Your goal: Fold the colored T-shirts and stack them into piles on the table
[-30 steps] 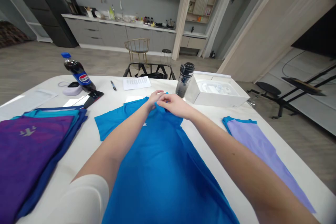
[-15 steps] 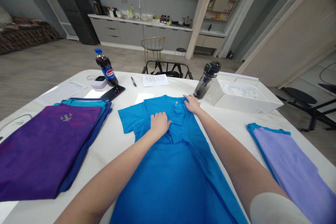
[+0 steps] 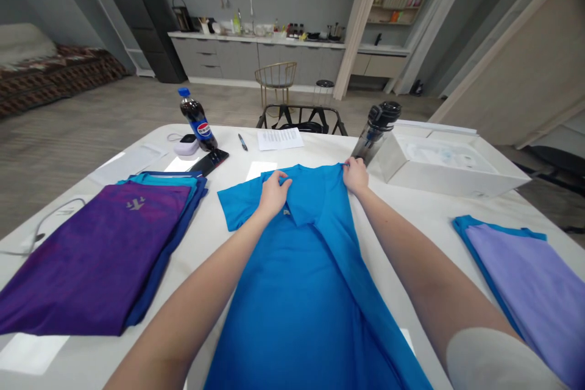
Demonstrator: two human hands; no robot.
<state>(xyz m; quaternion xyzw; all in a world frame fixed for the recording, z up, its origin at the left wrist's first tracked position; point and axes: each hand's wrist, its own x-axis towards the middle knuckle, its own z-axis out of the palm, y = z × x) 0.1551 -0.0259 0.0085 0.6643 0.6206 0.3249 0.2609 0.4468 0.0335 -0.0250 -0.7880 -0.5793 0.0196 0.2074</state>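
Note:
A blue T-shirt [image 3: 292, 292] lies spread lengthwise on the white table [image 3: 411, 244], its collar end away from me. Its right side is folded inward, and that short sleeve lies across the chest beside a small pale logo. The left sleeve [image 3: 240, 204] still points outward. My right hand [image 3: 355, 175] has its fingers closed on the folded shoulder corner, close to a dark tumbler [image 3: 372, 134]. At the upper chest, my left hand [image 3: 274, 194] curls its fingers at the edge of the folded-over sleeve, and the cloth there is partly hidden by it.
Folded shirts with a purple one [image 3: 105, 256] on top lie left. A lavender shirt [image 3: 525, 274] lies right, near a white box [image 3: 457, 170]. Farther back are a cola bottle [image 3: 197, 119], a phone [image 3: 210, 162], a pen [image 3: 242, 142] and a printed sheet [image 3: 280, 139].
My left hand has moved up from the chest toward the collar. The folded-in sleeve now lies flatter across the shirt. My right hand stays at the shoulder corner. The view has shifted slightly left.

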